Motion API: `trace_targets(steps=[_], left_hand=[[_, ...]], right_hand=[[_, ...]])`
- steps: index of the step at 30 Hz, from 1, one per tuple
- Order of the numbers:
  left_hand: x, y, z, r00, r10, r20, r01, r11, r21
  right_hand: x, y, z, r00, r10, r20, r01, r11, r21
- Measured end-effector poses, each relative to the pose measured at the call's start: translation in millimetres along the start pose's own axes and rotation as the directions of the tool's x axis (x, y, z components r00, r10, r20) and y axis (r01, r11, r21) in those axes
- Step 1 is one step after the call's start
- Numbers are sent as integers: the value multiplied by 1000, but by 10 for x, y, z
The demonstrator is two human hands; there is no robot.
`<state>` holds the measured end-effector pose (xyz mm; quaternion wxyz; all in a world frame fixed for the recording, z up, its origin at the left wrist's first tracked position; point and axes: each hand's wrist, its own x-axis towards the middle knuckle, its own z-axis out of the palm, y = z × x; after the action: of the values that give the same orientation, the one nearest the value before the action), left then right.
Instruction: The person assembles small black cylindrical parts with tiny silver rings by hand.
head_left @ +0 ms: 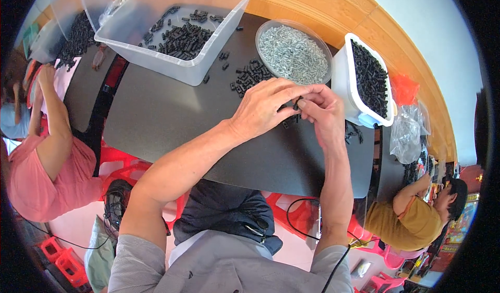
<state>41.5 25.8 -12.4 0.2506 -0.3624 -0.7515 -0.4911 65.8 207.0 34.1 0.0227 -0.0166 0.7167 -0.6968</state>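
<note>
Biggest first: dark tabletop (166, 110) runs across the middle, rounded corners, wearer seated at the near edge
Co-worker in pink (52, 173) off to the left, another in a mustard top (409, 222) off to the right, both well apart from the wearer's hands
Large clear bin (172, 70) at the far left of the tabletop, upright, black parts heaped on its floor with some bare floor showing
White tub (345, 92) at the far right, tilted look from the lens, filled near the rim with small black pieces (370, 79)
Round clear dish (258, 45) between bin and tub, full of small silvery pieces (294, 53), too fine to tell the exact kind
Clear plastic bag (406, 139) just right of the tub, red bag (405, 89) behind it
Left hand (265, 105): fingers bent, thumb tip close to the work; can't tell if it actually grips, its fingertips are partly hidden
Right hand (324, 108): thumb and fingers pinched on a small black part (297, 104), which sits between the two hands, in front of the dish
Loose black pile (250, 76) on the tabletop between bin and dish, more bits (354, 133) beside the right wrist
</note>
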Motion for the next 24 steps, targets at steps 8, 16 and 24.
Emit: trace_targets(steps=[8, 16, 24], left_hand=[[11, -1, -2, 998, 58, -6, -58, 998, 28], [43, 16, -24, 998, 11, 69, -9, 999, -34], [13, -8, -43, 999, 34, 42, -30, 995, -90]], right_hand=[[7, -12, -28, 1000, 18, 21, -18, 1000, 3], [14, -23, -27, 998, 53, 44, -54, 999, 8], [5, 20, -48, 994, 70, 79, -81, 986, 144]])
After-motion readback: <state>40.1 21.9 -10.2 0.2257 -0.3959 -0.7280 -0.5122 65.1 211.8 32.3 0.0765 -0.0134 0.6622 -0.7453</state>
